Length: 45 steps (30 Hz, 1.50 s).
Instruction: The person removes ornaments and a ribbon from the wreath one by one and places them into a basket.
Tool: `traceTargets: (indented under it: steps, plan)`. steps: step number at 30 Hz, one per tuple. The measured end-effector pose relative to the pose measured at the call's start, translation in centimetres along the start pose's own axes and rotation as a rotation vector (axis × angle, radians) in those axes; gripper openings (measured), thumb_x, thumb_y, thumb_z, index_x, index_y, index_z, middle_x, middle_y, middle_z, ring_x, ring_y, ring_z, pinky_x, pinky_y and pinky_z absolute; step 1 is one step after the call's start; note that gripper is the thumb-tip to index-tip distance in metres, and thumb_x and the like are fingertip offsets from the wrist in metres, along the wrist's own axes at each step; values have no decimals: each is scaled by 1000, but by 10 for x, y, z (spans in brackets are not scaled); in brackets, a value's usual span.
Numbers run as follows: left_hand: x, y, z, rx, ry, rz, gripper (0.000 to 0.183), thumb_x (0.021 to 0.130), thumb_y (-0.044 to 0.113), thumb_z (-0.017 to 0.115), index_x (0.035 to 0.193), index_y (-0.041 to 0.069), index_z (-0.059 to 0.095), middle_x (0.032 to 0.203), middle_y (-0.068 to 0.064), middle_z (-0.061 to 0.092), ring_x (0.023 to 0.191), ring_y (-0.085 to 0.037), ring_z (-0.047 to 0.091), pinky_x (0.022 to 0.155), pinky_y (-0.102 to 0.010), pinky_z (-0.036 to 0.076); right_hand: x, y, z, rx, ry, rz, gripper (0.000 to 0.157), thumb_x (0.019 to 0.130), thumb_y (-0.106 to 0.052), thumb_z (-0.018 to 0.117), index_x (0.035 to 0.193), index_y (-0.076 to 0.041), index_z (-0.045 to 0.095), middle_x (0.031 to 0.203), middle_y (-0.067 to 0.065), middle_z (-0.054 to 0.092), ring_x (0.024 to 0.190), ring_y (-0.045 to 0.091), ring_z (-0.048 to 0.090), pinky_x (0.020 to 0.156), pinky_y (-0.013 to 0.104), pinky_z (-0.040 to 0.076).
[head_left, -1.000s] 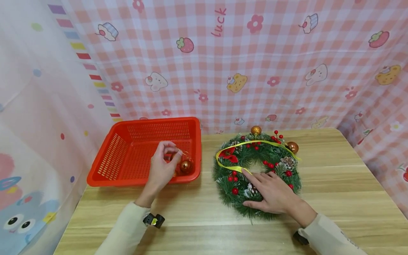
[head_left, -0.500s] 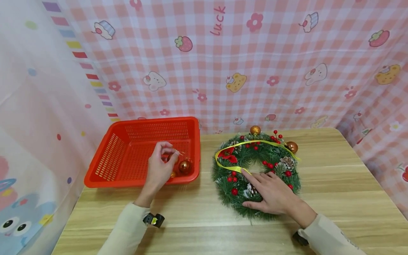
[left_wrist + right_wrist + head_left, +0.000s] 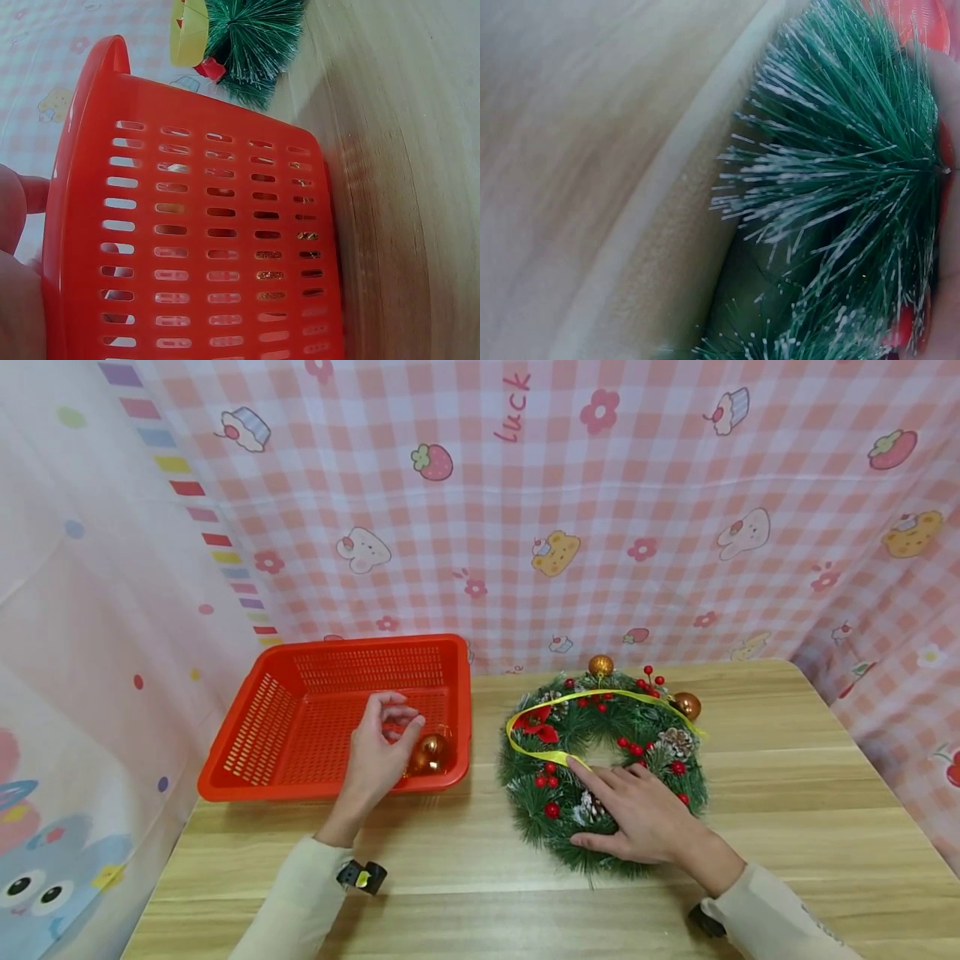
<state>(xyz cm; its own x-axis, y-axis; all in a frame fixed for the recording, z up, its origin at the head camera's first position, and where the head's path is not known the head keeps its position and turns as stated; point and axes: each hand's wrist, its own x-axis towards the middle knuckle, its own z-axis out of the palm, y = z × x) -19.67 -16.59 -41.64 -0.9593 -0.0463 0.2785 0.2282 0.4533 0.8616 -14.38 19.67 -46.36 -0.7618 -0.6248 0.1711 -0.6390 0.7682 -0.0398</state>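
Note:
My left hand (image 3: 378, 747) hovers over the right part of the red plastic basket (image 3: 247, 789), fingers loosely bent and thumb apart, with nothing seen between them. Just beside the thumb, shiny copper-gold Christmas baubles (image 3: 434, 752) lie in the basket. Its slotted wall hides most of them in the left wrist view. On the green Christmas wreath (image 3: 532, 810) rests my right hand (image 3: 645, 814), fingers extended, the index fingertip touching a yellow ribbon (image 3: 551, 756) looped across the top. The right wrist view shows frosted wreath needles (image 3: 840, 165) close up beside this hand.
A glittery gold bauble (image 3: 601, 666) and a copper bauble (image 3: 687, 705) sit at the wreath's far edge. Red berries (image 3: 636, 748) and pinecones (image 3: 677, 742) decorate it. The wooden table (image 3: 465, 893) ends at a checked pink curtain (image 3: 480, 527).
The thumb and fingers of my left hand have parted, and a bauble that hung beneath them now lies lower, against the other one in the basket. My right hand has stayed still.

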Motion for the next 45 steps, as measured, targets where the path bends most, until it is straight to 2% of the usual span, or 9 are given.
traceTargets:
  steps: [4, 9, 17, 25, 28, 34, 45]
  plan:
    - [0, 2, 2, 68, -54, 15, 42, 93, 18, 70, 130, 14, 50, 112, -9, 70, 88, -21, 61, 73, -32, 48, 0, 0, 0, 4, 1, 0, 97, 86, -76, 49, 158, -17, 24, 134, 7, 61, 112, 27, 63, 95, 52, 45]
    - [0, 9, 7, 183, -148, 56, 54, 95, 22, 67, 143, 16, 43, 114, -9, 68, 91, -26, 60, 68, -34, 45, 0, 0, 0, 4, 5, -5, 97, 86, -76, 49, 158, -17, 24, 134, 7, 62, 111, 26, 63, 94, 52, 45]
    - [-4, 20, 27, 339, -267, 108, 65, 96, 38, 62, 152, 16, 37, 127, -10, 64, 109, -29, 62, 88, -46, 51, -1, 0, 1, 8, 10, -7, 96, 86, -76, 50, 158, -17, 25, 134, 7, 61, 112, 27, 63, 95, 52, 45]
    - [-6, 19, 39, 561, -359, 60, 73, 96, 57, 51, 157, 26, 28, 146, -16, 49, 123, -35, 56, 95, -57, 47, -1, 1, 1, 13, 6, -13, 98, 85, -77, 50, 158, -18, 23, 135, 7, 61, 112, 28, 63, 95, 53, 45]
    - [-5, 19, 40, 599, -381, 48, 74, 96, 61, 48, 158, 28, 25, 148, -18, 47, 126, -38, 54, 98, -58, 46, -1, 3, 0, 18, 6, -17, 98, 85, -77, 51, 158, -18, 23, 136, 7, 61, 113, 28, 63, 96, 53, 45]
    - [-6, 20, 39, 647, -403, 34, 75, 96, 66, 40, 159, 30, 20, 148, -18, 46, 121, -41, 57, 95, -57, 48, 1, 3, 0, 22, 17, -37, 98, 85, -77, 52, 159, -19, 23, 136, 6, 60, 112, 28, 63, 96, 54, 45]
    - [-5, 19, 42, 695, -432, 26, 74, 98, 66, 36, 159, 31, 16, 149, -11, 47, 119, -40, 58, 93, -56, 49, -7, 14, -6, 54, -13, -94, 98, 82, -75, 59, 158, -25, 25, 138, 3, 60, 116, 26, 60, 98, 58, 43]
